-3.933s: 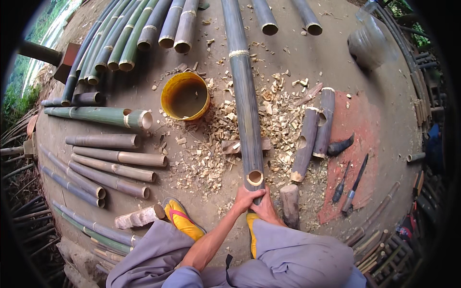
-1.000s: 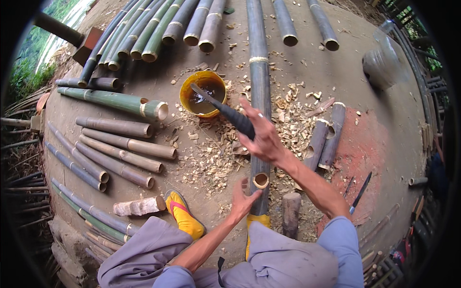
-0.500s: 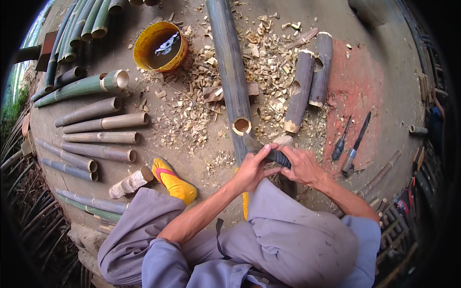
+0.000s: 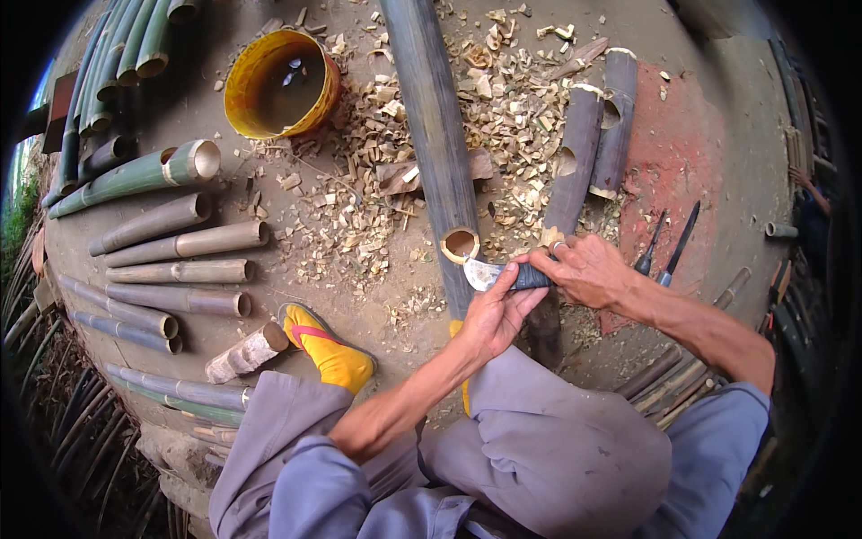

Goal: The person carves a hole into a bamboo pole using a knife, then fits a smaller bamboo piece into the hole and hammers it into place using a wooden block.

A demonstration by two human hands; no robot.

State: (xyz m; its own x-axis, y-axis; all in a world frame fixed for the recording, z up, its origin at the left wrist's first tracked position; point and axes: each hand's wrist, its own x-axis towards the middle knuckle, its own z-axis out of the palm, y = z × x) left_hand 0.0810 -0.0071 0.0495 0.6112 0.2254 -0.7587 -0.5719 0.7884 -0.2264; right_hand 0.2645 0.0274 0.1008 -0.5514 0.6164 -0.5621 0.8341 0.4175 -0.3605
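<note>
Gripping a silvery curved-blade knife with a black ridged handle (image 4: 529, 278): left hand (image 4: 492, 321) fingers pinched near the blade, right hand (image 4: 593, 271) fingers curled round the rear. Blade sits just ahead of left fingers, at the pale-rimmed round hole (image 4: 461, 242) in the dark grey bamboo pole (image 4: 431, 135); contact unclear. Slip off the rim could nick left thumb. Beyond fingers, pole crosses a brown wooden block (image 4: 481, 165); pole might roll, loose pale chips (image 4: 359, 216) around might let block skid.
</note>
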